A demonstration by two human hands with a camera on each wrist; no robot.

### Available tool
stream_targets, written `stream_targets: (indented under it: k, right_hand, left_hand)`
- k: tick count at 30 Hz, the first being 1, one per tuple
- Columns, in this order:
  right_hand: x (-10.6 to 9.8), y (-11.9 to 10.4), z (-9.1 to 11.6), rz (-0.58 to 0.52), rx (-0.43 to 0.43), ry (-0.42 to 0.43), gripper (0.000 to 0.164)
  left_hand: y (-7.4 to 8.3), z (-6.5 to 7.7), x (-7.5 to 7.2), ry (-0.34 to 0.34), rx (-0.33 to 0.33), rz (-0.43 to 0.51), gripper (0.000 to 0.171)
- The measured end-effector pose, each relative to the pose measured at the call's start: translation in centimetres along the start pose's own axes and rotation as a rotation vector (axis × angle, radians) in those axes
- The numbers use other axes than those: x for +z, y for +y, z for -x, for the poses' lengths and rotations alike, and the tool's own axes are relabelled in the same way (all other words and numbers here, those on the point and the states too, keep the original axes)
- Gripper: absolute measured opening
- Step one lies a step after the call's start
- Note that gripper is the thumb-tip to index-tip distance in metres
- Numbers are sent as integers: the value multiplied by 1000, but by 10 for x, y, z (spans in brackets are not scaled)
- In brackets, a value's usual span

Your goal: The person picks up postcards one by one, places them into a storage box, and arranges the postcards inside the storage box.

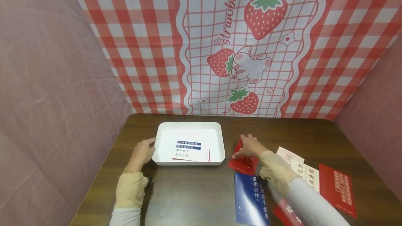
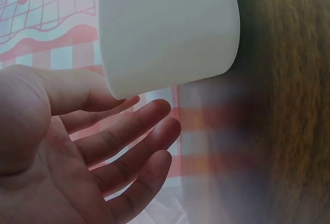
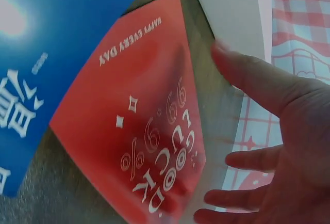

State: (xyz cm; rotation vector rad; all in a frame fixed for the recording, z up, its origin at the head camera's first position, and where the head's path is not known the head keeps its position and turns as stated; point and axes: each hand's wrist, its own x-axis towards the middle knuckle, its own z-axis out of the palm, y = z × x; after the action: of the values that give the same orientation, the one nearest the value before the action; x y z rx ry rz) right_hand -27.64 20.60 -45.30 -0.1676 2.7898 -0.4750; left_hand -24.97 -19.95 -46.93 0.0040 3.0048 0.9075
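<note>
My left hand [image 1: 142, 153] is at the left end of a white tray [image 1: 169, 132]. In the left wrist view its thumb overlaps the tray's corner, while the other fingers spread loosely below. Inside the tray lie stacked cards, the top one white with blue bands [image 1: 188, 151]. Over a red card [image 1: 242, 167] lettered "GOOD LUCK", my right hand [image 1: 250, 145] hovers with thumb and fingers spread apart. The right wrist view shows a gap between those fingers and the red card's face [image 3: 124, 74]. A blue card [image 1: 248, 198] overlaps the red card's near edge.
On the right of the brown table [image 1: 188, 194], a pale card [image 1: 290, 154], a cream card [image 1: 311, 175] and a red card [image 1: 339, 191] overlap. Another red card [image 1: 287, 212] lies partly under the right forearm. A strawberry-print cloth [image 1: 232, 58] hangs behind the table.
</note>
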Motion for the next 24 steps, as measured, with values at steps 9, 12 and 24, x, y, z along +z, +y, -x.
stream_targets:
  k: [9,12,24]
  right_hand:
    - [3,8,2,86,46,-68,102]
    - [4,8,2,124,61,-48,102]
    - [7,17,-1,123,55,19,105]
  left_hand:
    - [-2,0,1,5,10,-8,47]
    - [-2,0,1,5,11,-11,47]
    - [-1,1,1,5,7,5,48]
